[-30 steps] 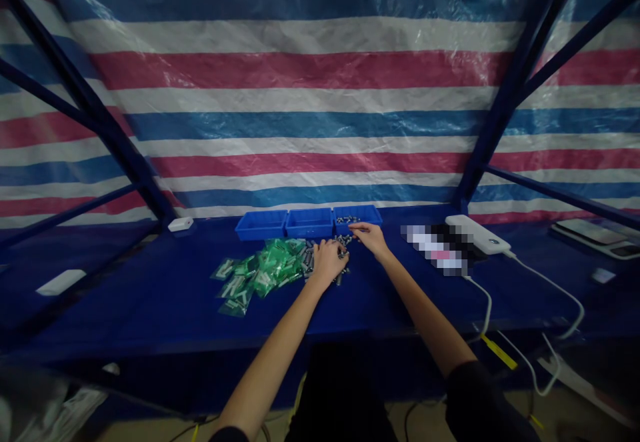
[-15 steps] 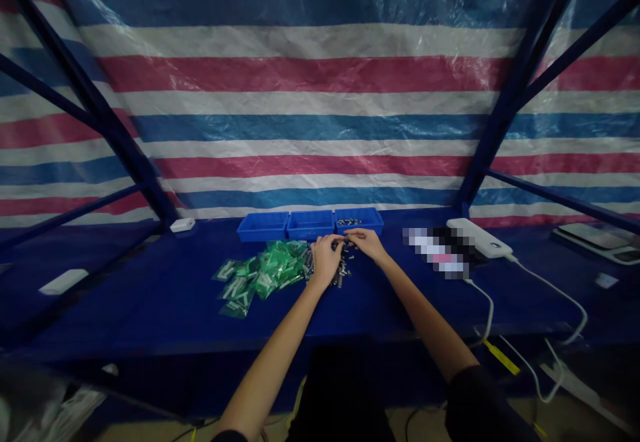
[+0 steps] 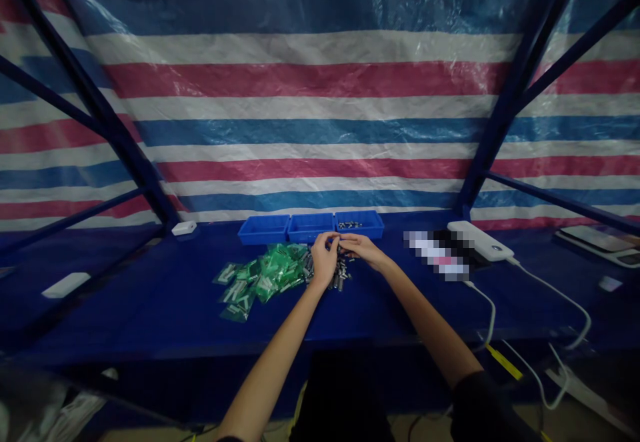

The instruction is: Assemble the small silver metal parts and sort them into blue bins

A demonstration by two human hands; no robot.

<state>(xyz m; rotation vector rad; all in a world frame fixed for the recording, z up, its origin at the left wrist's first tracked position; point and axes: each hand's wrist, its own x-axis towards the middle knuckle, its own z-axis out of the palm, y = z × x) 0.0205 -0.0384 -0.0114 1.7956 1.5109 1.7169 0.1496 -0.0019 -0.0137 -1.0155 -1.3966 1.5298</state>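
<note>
My left hand (image 3: 325, 259) is over a pile of small metal parts (image 3: 340, 278), its thumb and fingers pinched together. Close against it from the right, my right hand (image 3: 364, 249) also has its fingertips pressed together. Something small and dark shows between the fingertips, too small to make out. Green-tinted plastic bags (image 3: 273, 274) with pale pieces inside lie to the left of the pile. Behind the hands stand a left blue tray (image 3: 264, 234), a middle blue tray (image 3: 311, 232) and a right blue tray (image 3: 376, 230); small metal parts lie in the right one.
A white power bank (image 3: 480, 241) with a white cable (image 3: 553, 289) lies at the right, beside a pixelated item (image 3: 437, 253). White boxes (image 3: 66, 285) sit at the left. Blue metal posts (image 3: 145, 172) and a striped sheet (image 3: 310, 79) stand behind the blue table (image 3: 165, 309).
My right hand has moved slightly left and down, and its fingertips are now closer to my left hand. The whole view has shifted slightly.
</note>
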